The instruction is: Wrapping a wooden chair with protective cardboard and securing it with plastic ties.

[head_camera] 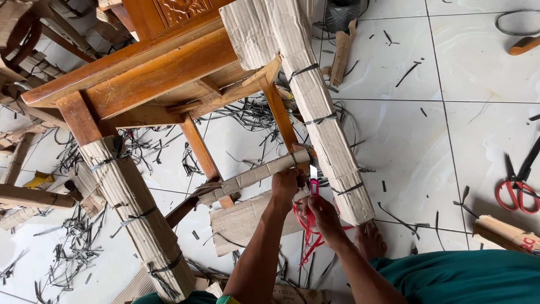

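A pink utility knife (313, 183) is being gripped tight in the right hand (322, 217), long axis upright, blade pointing up at the cardboard-wrapped crossbar (253, 176). Red strap (306, 231) is dangling below the knife. The left hand (285, 186) is being closed around the crossbar's end, just left of the knife.
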